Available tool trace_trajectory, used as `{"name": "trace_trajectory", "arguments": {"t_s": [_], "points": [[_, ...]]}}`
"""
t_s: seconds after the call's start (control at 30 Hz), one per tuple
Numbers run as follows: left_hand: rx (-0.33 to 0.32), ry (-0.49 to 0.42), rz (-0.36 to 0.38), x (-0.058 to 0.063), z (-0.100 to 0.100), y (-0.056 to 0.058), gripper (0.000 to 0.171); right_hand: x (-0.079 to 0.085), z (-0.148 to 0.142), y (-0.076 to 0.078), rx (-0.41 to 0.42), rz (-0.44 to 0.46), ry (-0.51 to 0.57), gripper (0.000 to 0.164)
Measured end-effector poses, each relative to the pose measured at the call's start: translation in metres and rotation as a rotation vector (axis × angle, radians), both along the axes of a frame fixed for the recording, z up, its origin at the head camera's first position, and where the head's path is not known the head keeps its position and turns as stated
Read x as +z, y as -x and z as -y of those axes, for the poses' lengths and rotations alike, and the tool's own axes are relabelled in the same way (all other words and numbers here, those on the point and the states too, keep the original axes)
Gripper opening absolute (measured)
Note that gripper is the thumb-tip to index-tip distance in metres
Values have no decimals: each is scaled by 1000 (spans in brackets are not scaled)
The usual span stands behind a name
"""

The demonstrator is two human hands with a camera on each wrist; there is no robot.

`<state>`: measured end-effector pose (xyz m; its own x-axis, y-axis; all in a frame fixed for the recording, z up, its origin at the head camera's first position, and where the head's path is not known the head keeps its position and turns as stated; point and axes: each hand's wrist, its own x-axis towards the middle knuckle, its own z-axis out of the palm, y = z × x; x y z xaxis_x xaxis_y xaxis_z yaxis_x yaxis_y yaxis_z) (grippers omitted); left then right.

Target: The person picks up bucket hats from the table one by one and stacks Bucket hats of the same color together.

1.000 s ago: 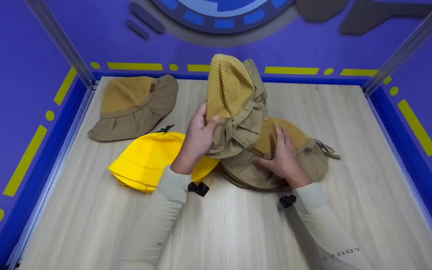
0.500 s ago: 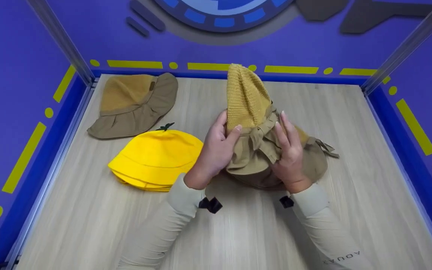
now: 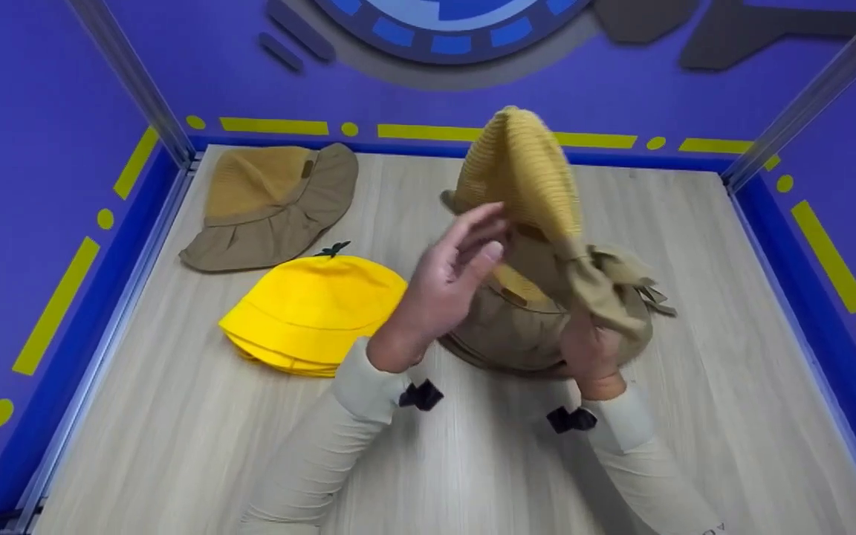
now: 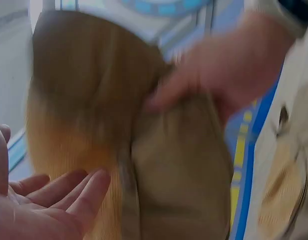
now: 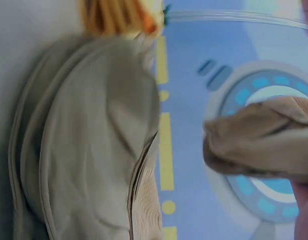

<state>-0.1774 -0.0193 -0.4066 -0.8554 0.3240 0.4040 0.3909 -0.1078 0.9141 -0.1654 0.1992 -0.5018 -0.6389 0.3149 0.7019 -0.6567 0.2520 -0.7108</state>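
A sun hat (image 3: 528,163) with a mustard knit crown and khaki ruffled brim is held up over the table. My right hand (image 3: 591,349) grips its brim; the left wrist view shows that hand (image 4: 213,70) with its thumb on the khaki cloth. Beside the crown, my left hand (image 3: 446,279) has its fingers loosely extended, holding nothing. In the left wrist view its fingers (image 4: 91,195) overlap the crown. Below the raised hat lies a stack of similar sun hats (image 3: 521,338), partly hidden by it. Their layered brims (image 5: 89,140) show in the right wrist view.
Left of the stack lie yellow bucket hats (image 3: 313,312), layered, with a green leaf-like top piece (image 3: 334,250). Another khaki-brimmed sun hat (image 3: 268,212) rests in the back left corner. Blue-purple panels (image 3: 413,96) wall the wooden table (image 3: 458,461) at back and sides.
The raised hat has turned, its brim now in my right hand. My left hand has let go of it. Earlier my right hand lay on the stack, then came up to the hat.
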Motion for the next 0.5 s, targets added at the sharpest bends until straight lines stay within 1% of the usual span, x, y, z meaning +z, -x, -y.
{"name": "trace_trajectory", "arguments": {"t_s": [0.03,0.07,0.1,0.13,0.17,0.2,0.23,0.27,0.3,0.33,0.37,0.4,0.47,0.5], "points": [[39,8,-12,-2,6,4,45,2,-1,-2,65,9,58,23],[94,24,-30,-4,12,8,41,4,-2,-4,73,-2,30,24],[165,54,-46,-6,18,13,39,8,-3,-5,221,-8,182,23],[239,91,-56,-9,25,18,37,9,-3,-8,356,2,275,24],[312,132,-59,-12,32,22,36,11,-3,-10,435,-5,348,24],[377,170,-57,-16,39,26,37,13,-3,-11,538,-17,443,25],[431,210,-50,-20,46,30,39,14,-3,-12,628,-13,527,26],[469,248,-44,-24,53,33,42,15,-3,-14,690,-1,590,28],[476,272,-32,-29,59,36,45,15,-2,-15,766,15,670,30],[449,263,-15,-33,65,38,50,15,-2,-16,806,36,727,35],[392,238,4,-37,70,40,56,15,-3,-16,839,56,763,36],[314,195,32,-40,75,41,63,14,-3,-17,878,77,804,36],[140,104,92,-45,82,41,78,12,-5,-18,915,127,843,35],[56,61,122,-47,85,40,83,11,-6,-18,921,141,853,34]]}}
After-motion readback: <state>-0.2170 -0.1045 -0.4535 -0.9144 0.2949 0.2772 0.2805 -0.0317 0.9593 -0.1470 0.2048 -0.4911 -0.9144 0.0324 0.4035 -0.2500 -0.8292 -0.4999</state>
